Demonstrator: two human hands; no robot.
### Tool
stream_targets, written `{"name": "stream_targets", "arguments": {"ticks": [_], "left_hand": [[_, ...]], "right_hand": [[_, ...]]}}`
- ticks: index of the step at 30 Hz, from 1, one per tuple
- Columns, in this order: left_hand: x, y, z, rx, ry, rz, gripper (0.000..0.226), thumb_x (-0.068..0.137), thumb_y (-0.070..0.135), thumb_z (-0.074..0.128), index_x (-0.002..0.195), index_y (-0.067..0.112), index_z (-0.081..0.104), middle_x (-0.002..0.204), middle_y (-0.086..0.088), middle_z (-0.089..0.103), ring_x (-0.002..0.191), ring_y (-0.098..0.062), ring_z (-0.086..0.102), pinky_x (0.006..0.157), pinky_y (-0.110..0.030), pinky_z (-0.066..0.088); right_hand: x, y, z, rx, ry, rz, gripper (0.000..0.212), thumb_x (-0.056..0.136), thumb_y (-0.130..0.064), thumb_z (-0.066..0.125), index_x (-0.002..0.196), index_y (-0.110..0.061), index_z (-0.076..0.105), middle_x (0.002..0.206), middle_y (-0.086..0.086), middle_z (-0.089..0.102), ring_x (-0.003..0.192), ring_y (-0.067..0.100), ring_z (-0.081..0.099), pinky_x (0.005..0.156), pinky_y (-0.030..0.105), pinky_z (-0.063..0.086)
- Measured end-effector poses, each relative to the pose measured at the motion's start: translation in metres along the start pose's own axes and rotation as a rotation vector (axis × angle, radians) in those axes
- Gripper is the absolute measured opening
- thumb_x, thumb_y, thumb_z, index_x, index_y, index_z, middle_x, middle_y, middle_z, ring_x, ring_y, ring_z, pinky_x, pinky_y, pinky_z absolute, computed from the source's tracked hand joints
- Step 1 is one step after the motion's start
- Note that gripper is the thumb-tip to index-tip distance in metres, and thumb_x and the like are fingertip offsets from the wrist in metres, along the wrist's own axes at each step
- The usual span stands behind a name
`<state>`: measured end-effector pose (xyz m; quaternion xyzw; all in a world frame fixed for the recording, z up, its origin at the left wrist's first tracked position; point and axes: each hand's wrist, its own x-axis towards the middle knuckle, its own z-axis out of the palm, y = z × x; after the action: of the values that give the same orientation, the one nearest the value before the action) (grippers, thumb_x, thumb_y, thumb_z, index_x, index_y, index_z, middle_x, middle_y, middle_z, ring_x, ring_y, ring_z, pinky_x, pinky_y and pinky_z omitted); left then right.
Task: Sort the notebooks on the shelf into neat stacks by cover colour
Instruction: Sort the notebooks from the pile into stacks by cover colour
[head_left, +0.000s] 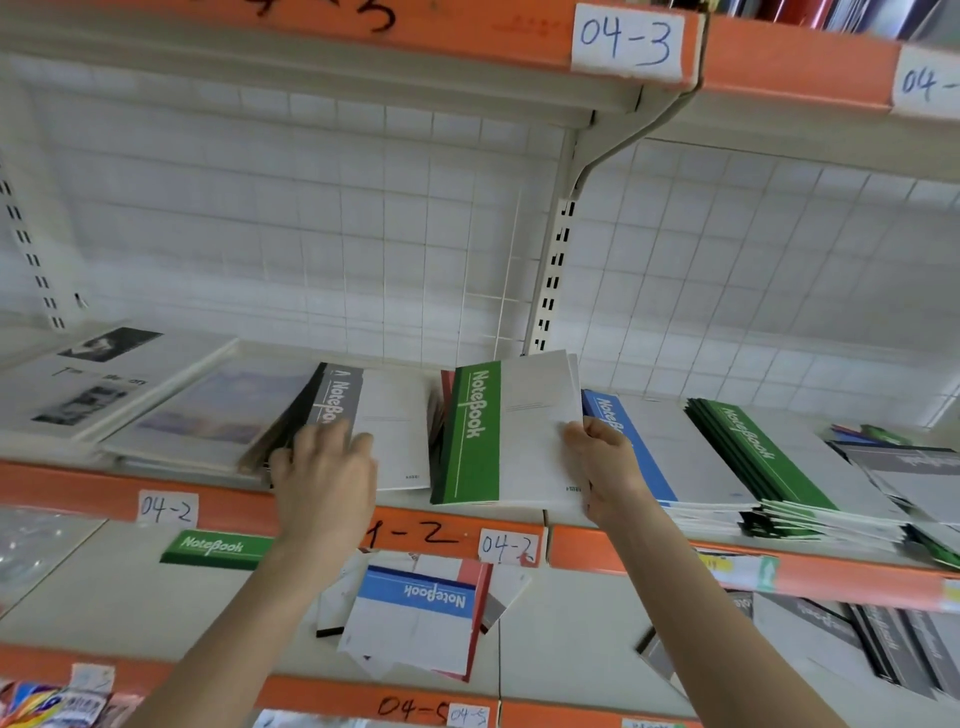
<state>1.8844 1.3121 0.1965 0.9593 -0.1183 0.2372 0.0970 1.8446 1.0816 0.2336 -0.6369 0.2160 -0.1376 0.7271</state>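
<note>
Evidently the right hand (605, 467) pinches the lower right corner of a green-spined, white-covered notebook (506, 436) at frame centre, tilting it up off the orange-edged shelf (218, 512), probably to carry it to the green stack (753, 452) right of centre. The left hand (324, 467) lies flat with fingers spread on a grey-spined notebook (374, 426) left of centre, gripping nothing, seemingly steadying that leaning pile. A blue-spined stack (654, 452) sits just behind the right hand.

Matt paper notebooks (511, 436) lie on a smooth painted metal shelf (467, 512).
</note>
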Motion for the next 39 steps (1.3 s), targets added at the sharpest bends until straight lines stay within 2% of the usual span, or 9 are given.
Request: {"name": "stream_targets", "arguments": {"ticks": [3, 6, 13, 18, 20, 24, 29, 35, 39], "left_hand": [[-0.015, 0.013, 0.010, -0.013, 0.017, 0.114, 0.013, 0.072, 0.019, 0.071, 0.081, 0.010, 0.074, 0.086, -0.012, 0.069, 0.078, -0.035, 0.064, 0.065, -0.046, 0.050], [-0.021, 0.015, 0.017, -0.004, -0.052, 0.130, 0.040, 0.081, 0.031, 0.038, 0.090, 0.012, 0.072, 0.091, -0.006, 0.069, 0.082, -0.030, 0.064, 0.069, -0.041, 0.050], [-0.006, 0.008, 0.026, -0.057, -0.146, 0.112, 0.051, 0.083, 0.038, 0.031, 0.098, 0.008, 0.070, 0.100, -0.011, 0.069, 0.093, -0.031, 0.065, 0.087, -0.043, 0.043], [-0.008, 0.038, 0.001, -0.662, -0.005, -0.064, 0.042, 0.100, 0.027, 0.038, 0.134, 0.004, 0.046, 0.137, -0.006, 0.049, 0.128, -0.021, 0.043, 0.104, -0.025, 0.029], [-0.008, 0.056, -0.015, -1.016, -0.102, -0.219, 0.033, 0.101, 0.022, 0.035, 0.131, 0.013, 0.048, 0.125, 0.009, 0.053, 0.111, -0.003, 0.053, 0.093, -0.010, 0.034], [0.002, 0.079, -0.028, -1.663, -0.458, -0.595, 0.027, 0.101, 0.019, 0.038, 0.099, 0.014, 0.064, 0.096, -0.009, 0.072, 0.083, -0.019, 0.070, 0.068, -0.032, 0.054], [-0.002, 0.103, -0.027, -1.644, -0.389, -0.513, 0.022, 0.098, 0.008, 0.044, 0.095, 0.022, 0.061, 0.097, -0.002, 0.069, 0.087, -0.019, 0.067, 0.068, -0.037, 0.055], [-0.005, 0.147, -0.016, -1.627, -0.307, -0.387, 0.022, 0.089, -0.001, 0.056, 0.097, 0.020, 0.059, 0.092, 0.005, 0.068, 0.077, -0.002, 0.067, 0.064, -0.017, 0.052], [-0.002, 0.180, -0.011, -1.635, -0.376, -0.396, 0.026, 0.090, 0.001, 0.056, 0.112, 0.015, 0.055, 0.095, 0.004, 0.066, 0.087, -0.013, 0.063, 0.071, -0.027, 0.050]], "right_hand": [[0.002, -0.001, -0.004, -0.030, 0.020, -0.016, 0.020, 0.094, -0.007, 0.046, 0.075, -0.011, 0.052, 0.080, 0.011, 0.057, 0.074, 0.024, 0.053, 0.067, 0.035, 0.048], [0.004, -0.003, -0.010, -0.037, 0.049, -0.036, 0.014, 0.093, -0.008, 0.046, 0.081, -0.010, 0.053, 0.082, 0.011, 0.053, 0.074, 0.022, 0.049, 0.065, 0.032, 0.043], [0.004, 0.000, -0.019, -0.009, 0.014, -0.026, 0.015, 0.094, -0.009, 0.048, 0.080, -0.008, 0.052, 0.086, 0.013, 0.058, 0.079, 0.025, 0.055, 0.075, 0.040, 0.051], [-0.003, 0.003, -0.022, 0.097, -0.083, -0.053, 0.024, 0.095, -0.006, 0.047, 0.072, -0.011, 0.052, 0.072, 0.002, 0.062, 0.067, 0.018, 0.060, 0.051, 0.025, 0.052], [-0.005, 0.002, -0.022, 0.125, -0.117, -0.058, 0.022, 0.096, -0.006, 0.047, 0.075, -0.010, 0.055, 0.072, 0.002, 0.065, 0.069, 0.018, 0.062, 0.052, 0.026, 0.053], [-0.008, 0.000, -0.026, 0.088, -0.166, -0.055, 0.020, 0.096, -0.009, 0.048, 0.081, -0.010, 0.059, 0.075, 0.002, 0.069, 0.070, 0.018, 0.065, 0.057, 0.028, 0.056], [-0.008, 0.002, -0.048, -0.184, -0.129, -0.052, 0.013, 0.092, -0.014, 0.058, 0.081, -0.008, 0.061, 0.085, 0.009, 0.066, 0.078, 0.025, 0.062, 0.075, 0.042, 0.053], [-0.003, 0.001, -0.100, -0.358, 0.109, -0.081, 0.015, 0.087, -0.008, 0.060, 0.074, -0.009, 0.053, 0.075, 0.006, 0.054, 0.069, 0.021, 0.051, 0.062, 0.030, 0.043], [0.005, -0.009, -0.152, -0.466, 0.270, -0.147, 0.006, 0.086, -0.001, 0.055, 0.083, -0.005, 0.051, 0.073, 0.005, 0.051, 0.067, 0.018, 0.045, 0.054, 0.024, 0.034]]}}
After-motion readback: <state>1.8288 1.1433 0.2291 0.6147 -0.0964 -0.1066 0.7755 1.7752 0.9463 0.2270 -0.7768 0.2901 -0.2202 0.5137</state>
